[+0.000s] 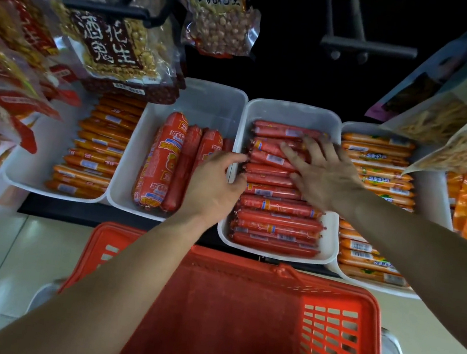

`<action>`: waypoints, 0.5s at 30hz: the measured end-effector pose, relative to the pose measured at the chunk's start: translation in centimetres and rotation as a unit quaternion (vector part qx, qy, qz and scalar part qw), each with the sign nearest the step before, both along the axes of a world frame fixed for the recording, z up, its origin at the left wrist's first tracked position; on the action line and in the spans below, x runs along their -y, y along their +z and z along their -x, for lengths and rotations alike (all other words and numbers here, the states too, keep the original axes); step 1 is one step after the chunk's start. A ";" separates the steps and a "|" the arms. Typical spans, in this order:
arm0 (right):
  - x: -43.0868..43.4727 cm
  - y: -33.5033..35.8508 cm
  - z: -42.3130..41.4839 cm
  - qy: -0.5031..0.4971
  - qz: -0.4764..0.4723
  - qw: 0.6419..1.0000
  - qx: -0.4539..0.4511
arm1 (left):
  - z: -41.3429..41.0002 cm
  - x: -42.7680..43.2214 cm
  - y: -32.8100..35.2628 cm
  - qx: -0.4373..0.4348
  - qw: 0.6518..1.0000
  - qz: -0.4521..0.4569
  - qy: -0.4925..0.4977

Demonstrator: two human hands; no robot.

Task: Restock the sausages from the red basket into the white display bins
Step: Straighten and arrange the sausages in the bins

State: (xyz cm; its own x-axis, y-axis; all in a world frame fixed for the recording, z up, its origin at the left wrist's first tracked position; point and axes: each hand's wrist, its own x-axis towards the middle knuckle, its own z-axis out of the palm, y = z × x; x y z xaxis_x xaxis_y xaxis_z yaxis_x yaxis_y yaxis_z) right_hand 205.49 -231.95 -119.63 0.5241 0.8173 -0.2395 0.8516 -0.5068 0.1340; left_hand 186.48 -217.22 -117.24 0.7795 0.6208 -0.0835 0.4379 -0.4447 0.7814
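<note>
Slim red sausages (277,222) in glossy film with barcode labels lie crosswise, stacked in a smooth white plastic bin (295,109) at centre frame. The right hand (325,174) rests flat on the upper rows, fingers spread wide. The left hand (213,186) curves at the bin's left rim by the sausage ends; whether it grips cannot be told. The slotted red basket (237,312) fills the lower frame.

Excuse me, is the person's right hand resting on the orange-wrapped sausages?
No, the right hand lies flat with spread fingers on the thin red sausages inside a white plastic bin.
</note>
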 end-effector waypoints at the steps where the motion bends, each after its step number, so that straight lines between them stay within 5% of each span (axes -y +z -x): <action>1: -0.3 0.1 0.0 -0.009 0.004 1.000 0.011 | -0.4 0.6 -0.1 0.003 1.000 0.013 0.004; 8: -0.8 0.8 -0.8 0.048 -0.002 0.999 0.016 | -5.5 2.0 0.1 -0.035 0.993 0.098 0.046; 15: -2.2 -0.3 -1.7 -0.029 -0.037 0.998 0.033 | -8.3 1.9 -1.4 -0.030 0.981 0.176 0.074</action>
State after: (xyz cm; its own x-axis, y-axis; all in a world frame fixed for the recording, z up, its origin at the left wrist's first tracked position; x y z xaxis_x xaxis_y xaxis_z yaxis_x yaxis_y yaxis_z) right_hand 207.23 -229.76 -119.91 0.5840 0.7992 -0.1422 0.8108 -0.5658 0.1498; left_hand 194.80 -219.08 -118.68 0.6701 0.6518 -0.3551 0.5265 -0.0802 0.8464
